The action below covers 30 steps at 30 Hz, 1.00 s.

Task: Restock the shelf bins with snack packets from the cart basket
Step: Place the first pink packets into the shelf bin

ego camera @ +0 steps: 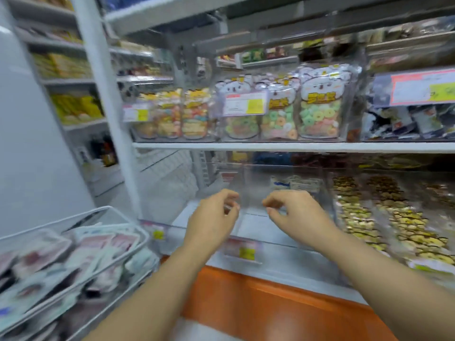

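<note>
The left hand and right hand curl at the almost empty clear bin with no packet, and blur hides any grip on it, so I think the next move is grabbing snack packets from the cart basket, low left.

Around your work: shelving, labels and other stock.
A white upright post stands at your left, with a grey wall beyond it and far shelves holding blurred yellow packs. On the shelf above, you see bags of coloured candy rings with cartoon-animal tops, a white-and-yellow price label in front of them, and a larger pink-edged label to the right. Lower right lie rows of gold-wrapped sweets. An orange panel runs below the shelf edge.
</note>
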### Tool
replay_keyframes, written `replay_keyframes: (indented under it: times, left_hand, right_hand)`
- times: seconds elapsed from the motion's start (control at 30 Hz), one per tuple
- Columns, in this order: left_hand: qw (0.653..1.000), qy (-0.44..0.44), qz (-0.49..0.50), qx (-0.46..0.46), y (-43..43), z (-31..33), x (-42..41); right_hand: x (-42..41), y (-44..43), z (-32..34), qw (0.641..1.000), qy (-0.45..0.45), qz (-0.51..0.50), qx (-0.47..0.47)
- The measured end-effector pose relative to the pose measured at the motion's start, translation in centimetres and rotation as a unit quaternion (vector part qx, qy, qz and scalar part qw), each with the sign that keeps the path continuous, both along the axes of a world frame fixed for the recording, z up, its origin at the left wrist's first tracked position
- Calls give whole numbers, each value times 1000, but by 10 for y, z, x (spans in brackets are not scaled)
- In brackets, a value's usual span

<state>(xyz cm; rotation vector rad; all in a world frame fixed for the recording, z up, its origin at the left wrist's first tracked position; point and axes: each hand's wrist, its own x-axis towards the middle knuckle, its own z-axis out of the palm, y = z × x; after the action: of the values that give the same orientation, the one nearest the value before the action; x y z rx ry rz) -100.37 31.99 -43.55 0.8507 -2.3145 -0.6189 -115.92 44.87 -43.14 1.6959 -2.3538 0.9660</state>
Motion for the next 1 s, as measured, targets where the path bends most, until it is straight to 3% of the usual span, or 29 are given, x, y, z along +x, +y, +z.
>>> replay_keyframes:
  times: [0.27, 0.47, 0.6, 0.83, 1.0]
  left_hand:
    - [983, -87, 147, -67, -42, 13, 158]
    - [958, -156, 233, -65, -67, 9, 224]
    - [950, -181, 254, -24, -72, -2, 239]
    - [948, -189, 255, -15, -73, -8, 240]
    - [944, -199, 260, -20, -71, -6, 241]
  right_hand:
    - [116, -98, 3, 985, -33, 168, -1]
    - [179, -159, -4, 964, -26, 258, 57]
    - [200, -190, -15, 961, -34, 251, 115]
    - [219, -223, -10, 947, 70, 208, 233]
    - [220, -227, -9, 944, 50, 189, 266]
